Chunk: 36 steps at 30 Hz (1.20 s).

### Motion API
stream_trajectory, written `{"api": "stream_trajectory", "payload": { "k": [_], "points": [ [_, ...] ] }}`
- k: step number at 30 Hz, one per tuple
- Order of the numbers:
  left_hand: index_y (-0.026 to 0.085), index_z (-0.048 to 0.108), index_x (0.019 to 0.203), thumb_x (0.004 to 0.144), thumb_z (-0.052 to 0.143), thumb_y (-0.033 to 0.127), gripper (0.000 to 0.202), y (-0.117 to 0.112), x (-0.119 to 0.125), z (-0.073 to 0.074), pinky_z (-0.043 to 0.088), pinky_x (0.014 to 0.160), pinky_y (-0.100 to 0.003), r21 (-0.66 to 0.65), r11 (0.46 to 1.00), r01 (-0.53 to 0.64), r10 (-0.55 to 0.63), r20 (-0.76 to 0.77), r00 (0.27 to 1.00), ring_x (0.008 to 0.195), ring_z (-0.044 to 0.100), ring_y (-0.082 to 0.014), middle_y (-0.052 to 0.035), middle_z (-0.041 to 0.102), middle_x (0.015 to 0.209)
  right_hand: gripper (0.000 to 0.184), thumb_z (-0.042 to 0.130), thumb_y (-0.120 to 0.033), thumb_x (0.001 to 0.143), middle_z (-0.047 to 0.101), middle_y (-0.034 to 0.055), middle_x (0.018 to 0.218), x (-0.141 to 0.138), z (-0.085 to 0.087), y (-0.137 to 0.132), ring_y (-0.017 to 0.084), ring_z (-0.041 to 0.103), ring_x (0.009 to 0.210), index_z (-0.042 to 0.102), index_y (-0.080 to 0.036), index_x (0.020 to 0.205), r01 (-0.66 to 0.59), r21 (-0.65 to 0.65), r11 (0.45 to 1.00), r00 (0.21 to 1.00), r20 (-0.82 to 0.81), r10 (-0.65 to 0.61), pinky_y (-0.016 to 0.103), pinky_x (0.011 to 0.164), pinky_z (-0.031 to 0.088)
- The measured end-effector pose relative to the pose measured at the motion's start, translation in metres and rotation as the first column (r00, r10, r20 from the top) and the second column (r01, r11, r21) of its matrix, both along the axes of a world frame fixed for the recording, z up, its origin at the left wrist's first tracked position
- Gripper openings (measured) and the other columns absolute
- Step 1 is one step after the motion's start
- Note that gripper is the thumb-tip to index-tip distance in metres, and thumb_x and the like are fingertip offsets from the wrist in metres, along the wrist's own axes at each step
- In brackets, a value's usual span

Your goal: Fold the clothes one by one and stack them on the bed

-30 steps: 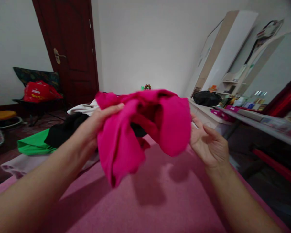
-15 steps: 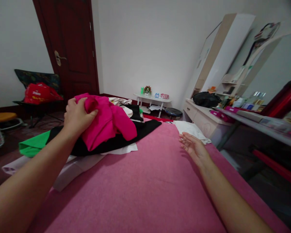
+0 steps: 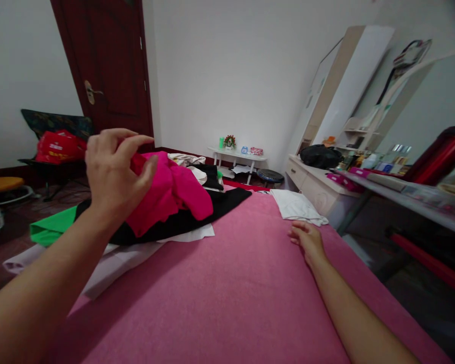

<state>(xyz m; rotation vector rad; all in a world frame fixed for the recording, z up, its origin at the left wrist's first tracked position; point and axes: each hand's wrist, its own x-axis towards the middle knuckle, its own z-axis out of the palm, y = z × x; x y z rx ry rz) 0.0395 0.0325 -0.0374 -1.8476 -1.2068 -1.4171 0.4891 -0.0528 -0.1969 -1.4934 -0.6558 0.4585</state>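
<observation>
My left hand (image 3: 111,174) hovers in the air just in front of a crumpled magenta garment (image 3: 170,192), fingers loosely spread and holding nothing. The garment lies on top of a pile with a black garment (image 3: 197,215), a white garment (image 3: 189,234) and a green garment (image 3: 47,230). My right hand (image 3: 307,240) rests on the pink bed cover (image 3: 231,293), fingers curled downward, empty as far as I can see. A folded white cloth (image 3: 298,206) lies just beyond it.
A dark red door (image 3: 109,76) stands at the back left, with a red bag (image 3: 58,146) on a chair beside it. A small white table (image 3: 237,154) sits against the far wall. A cluttered desk (image 3: 367,177) runs along the right.
The magenta garment went from both hands onto the pile at the left. My left hand has let it go and lifted off. My right hand dropped onto the bed cover.
</observation>
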Motion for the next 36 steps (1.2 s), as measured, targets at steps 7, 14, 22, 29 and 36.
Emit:
{"api": "stream_trajectory", "payload": {
  "k": [7,14,22,29,36],
  "points": [
    [0.031,0.071,0.106,0.078,0.063,0.045,0.032,0.034,0.012,-0.050,0.016,0.106,-0.064,-0.376,0.926,0.008,-0.194,-0.459,0.867,0.128,0.037,-0.0380,-0.0060,0.053,0.132,0.033,0.067,-0.018,0.052,0.064,-0.0001,0.068,0.021,-0.016,0.000,0.013,0.061,0.054,0.064,-0.015,0.085,0.092,-0.001,0.996,0.989,0.118,-0.092,0.020,0.043,0.049],
    [0.025,0.072,0.079,0.083,0.056,0.032,0.018,0.017,0.043,-0.067,0.023,0.107,-0.057,-0.447,0.845,0.292,-0.418,-0.213,0.883,0.111,0.051,-0.0315,-0.0071,0.063,0.107,0.042,0.070,-0.014,0.052,0.068,0.0024,0.085,0.037,-0.005,0.027,0.015,0.066,0.065,0.063,-0.016,0.093,0.003,0.026,1.000,0.998,0.060,-0.004,0.019,0.046,0.050],
    [0.021,0.063,0.107,0.089,0.047,0.022,0.024,-0.027,0.111,-0.150,0.044,0.096,-0.036,-0.714,0.440,0.544,-0.843,-0.120,0.524,0.105,0.056,-0.0211,-0.0085,0.060,0.115,0.040,0.072,-0.013,0.059,0.067,0.0015,0.081,0.036,0.002,0.060,0.021,0.070,0.082,0.059,-0.019,0.096,-0.130,0.126,0.983,0.962,-0.225,0.156,0.026,0.059,0.055],
    [0.024,0.039,0.141,0.082,0.057,0.029,0.062,-0.006,0.105,-0.171,0.033,0.109,-0.048,-0.661,0.521,0.540,-0.684,0.056,0.727,0.136,0.033,-0.0321,-0.0142,0.026,0.152,0.025,0.068,-0.033,0.064,0.054,-0.0047,0.061,0.046,-0.008,0.062,0.012,0.058,0.061,0.050,-0.020,0.073,0.189,0.276,0.943,0.964,-0.233,-0.125,0.027,0.061,0.052],
    [0.013,0.002,0.151,0.079,0.056,0.027,0.091,0.030,0.102,-0.182,0.028,0.113,-0.044,-0.618,0.527,0.583,-0.418,0.409,0.811,0.138,0.032,-0.0295,-0.0204,0.031,0.149,0.027,0.060,-0.044,0.065,0.037,-0.0088,0.044,0.002,0.011,0.036,0.008,0.036,0.038,0.044,-0.022,0.065,0.084,0.203,0.976,0.993,-0.099,-0.065,0.022,0.038,0.033]
  ]
}}
